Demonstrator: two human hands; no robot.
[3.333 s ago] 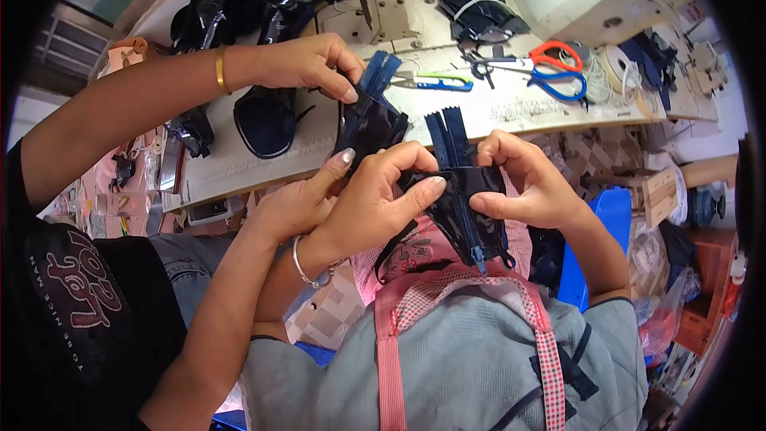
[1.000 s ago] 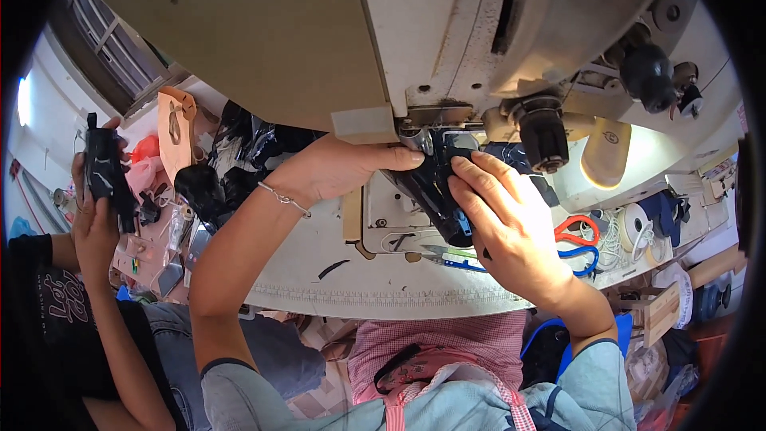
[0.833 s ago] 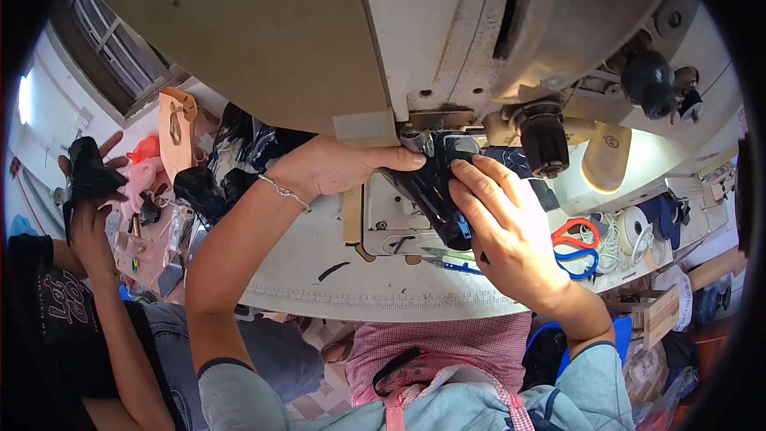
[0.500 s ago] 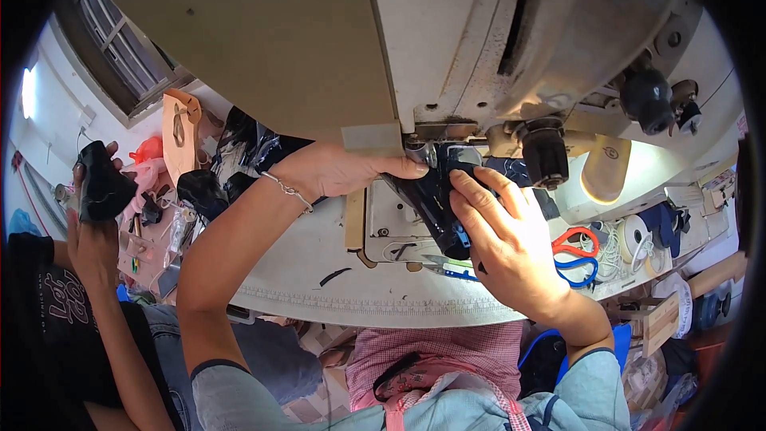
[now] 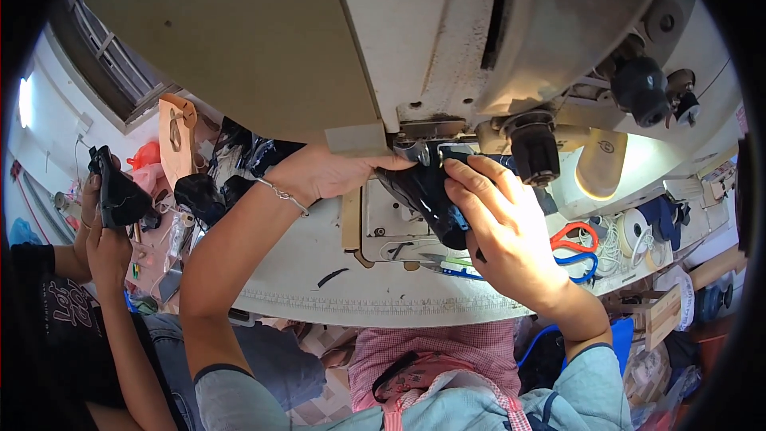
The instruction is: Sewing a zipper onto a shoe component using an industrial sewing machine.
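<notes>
Both my hands are working close under the head of the sewing machine (image 5: 431,48), and the glossy dark piece (image 5: 423,199) is lying right between them. My left hand (image 5: 339,174) is stretching its thumb straight onto the piece's upper left edge; its other fingers are hiding, so whether they're gripping, I can't tell. My right hand (image 5: 511,231) is laying its fingers, gently bent, over the right side; its thumb is staying out of sight, so pinching or just pressing, I can't tell. Snips (image 5: 459,268) are resting nearer me than those right fingertips, and red-and-blue scissors (image 5: 586,250) are lying just right of that hand. Well left of my fingers, a co-worker's hand (image 5: 109,254) is holding another dark piece (image 5: 124,195).
</notes>
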